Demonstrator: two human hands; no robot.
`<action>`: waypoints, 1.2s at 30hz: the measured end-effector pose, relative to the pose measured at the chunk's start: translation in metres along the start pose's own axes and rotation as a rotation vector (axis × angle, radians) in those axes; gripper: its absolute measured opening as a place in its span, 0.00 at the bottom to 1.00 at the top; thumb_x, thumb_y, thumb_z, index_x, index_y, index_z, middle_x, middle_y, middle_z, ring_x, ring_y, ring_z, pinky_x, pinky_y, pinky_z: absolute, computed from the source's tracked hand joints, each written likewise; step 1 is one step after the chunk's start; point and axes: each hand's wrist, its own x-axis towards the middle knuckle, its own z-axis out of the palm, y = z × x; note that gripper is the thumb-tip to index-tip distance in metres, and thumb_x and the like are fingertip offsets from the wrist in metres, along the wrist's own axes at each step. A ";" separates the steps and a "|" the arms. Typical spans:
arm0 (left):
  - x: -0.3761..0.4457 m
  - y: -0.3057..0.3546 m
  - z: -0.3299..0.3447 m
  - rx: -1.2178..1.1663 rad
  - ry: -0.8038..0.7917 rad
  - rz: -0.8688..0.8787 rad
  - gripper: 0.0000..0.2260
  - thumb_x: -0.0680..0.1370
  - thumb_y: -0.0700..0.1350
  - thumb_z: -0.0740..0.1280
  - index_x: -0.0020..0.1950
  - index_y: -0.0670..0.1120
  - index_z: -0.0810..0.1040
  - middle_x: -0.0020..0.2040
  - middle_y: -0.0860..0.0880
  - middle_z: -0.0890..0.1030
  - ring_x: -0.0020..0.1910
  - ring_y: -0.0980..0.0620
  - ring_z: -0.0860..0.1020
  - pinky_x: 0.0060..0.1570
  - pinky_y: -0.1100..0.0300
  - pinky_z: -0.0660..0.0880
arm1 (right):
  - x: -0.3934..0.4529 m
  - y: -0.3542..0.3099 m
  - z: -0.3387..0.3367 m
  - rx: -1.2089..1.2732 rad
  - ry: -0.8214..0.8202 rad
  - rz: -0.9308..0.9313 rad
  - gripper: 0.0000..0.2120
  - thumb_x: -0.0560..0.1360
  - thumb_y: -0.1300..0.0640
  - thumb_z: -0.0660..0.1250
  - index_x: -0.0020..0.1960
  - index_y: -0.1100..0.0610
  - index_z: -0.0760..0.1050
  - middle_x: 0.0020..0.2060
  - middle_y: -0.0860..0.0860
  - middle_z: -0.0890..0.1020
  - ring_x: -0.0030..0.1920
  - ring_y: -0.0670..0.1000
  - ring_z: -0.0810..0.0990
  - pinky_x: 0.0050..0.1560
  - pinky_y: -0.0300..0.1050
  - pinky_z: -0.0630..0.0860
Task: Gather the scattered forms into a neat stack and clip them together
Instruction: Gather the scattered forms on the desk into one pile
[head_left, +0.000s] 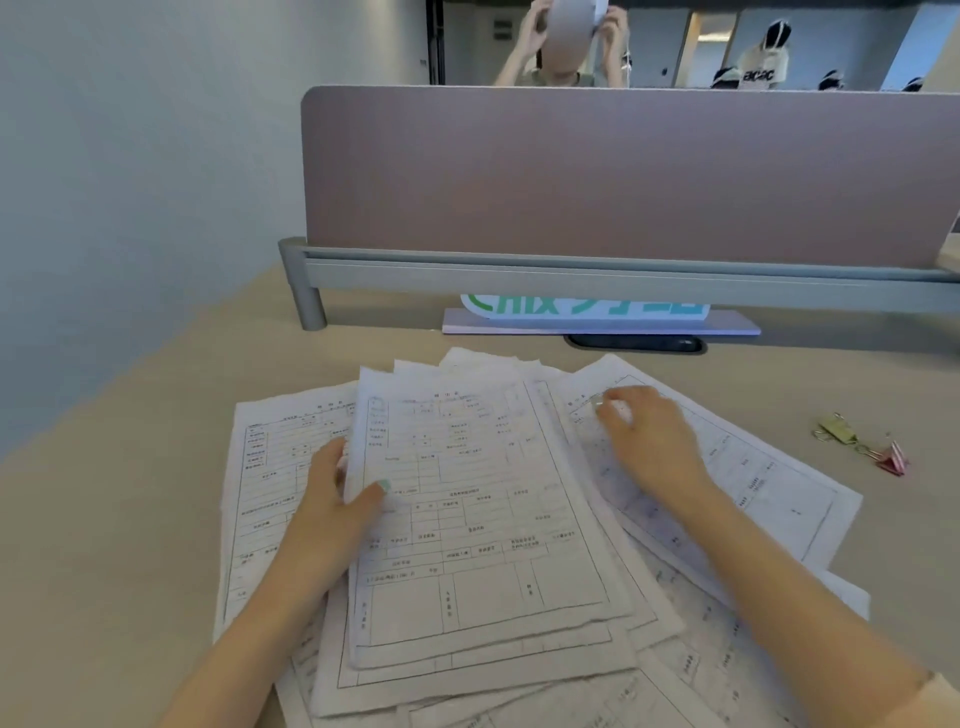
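Left hand (332, 499) has its grip pinched on the left edge of the top forms (483, 519), mid-frame on the surface (130, 519). Right hand (649, 441) rests flat on a sheet, fingers apart-ish, looks like. Two binder clips (862, 444) sit far right.

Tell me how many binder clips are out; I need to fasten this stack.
2. A gold clip lies on the desk right of the papers; a pink clip lies just beside it. Others may hide under the sheets.
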 end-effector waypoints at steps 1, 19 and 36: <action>0.001 -0.002 0.000 0.001 -0.023 -0.003 0.28 0.77 0.43 0.63 0.73 0.54 0.54 0.61 0.59 0.64 0.57 0.62 0.69 0.57 0.59 0.66 | 0.011 0.012 -0.007 -0.099 0.031 0.034 0.21 0.77 0.45 0.58 0.65 0.54 0.71 0.65 0.53 0.73 0.64 0.56 0.70 0.62 0.55 0.67; 0.003 -0.029 0.021 0.998 -0.170 0.132 0.29 0.77 0.63 0.46 0.75 0.57 0.45 0.78 0.52 0.42 0.77 0.48 0.40 0.74 0.50 0.40 | 0.032 0.083 -0.093 0.057 0.168 0.222 0.14 0.74 0.55 0.65 0.38 0.65 0.75 0.31 0.60 0.76 0.33 0.57 0.73 0.35 0.48 0.67; 0.001 -0.017 0.000 0.546 0.051 0.161 0.24 0.79 0.52 0.55 0.74 0.52 0.57 0.78 0.48 0.53 0.77 0.48 0.50 0.74 0.47 0.49 | -0.003 -0.010 -0.016 0.421 -0.208 0.154 0.11 0.75 0.57 0.64 0.53 0.61 0.78 0.47 0.56 0.84 0.38 0.51 0.80 0.40 0.45 0.78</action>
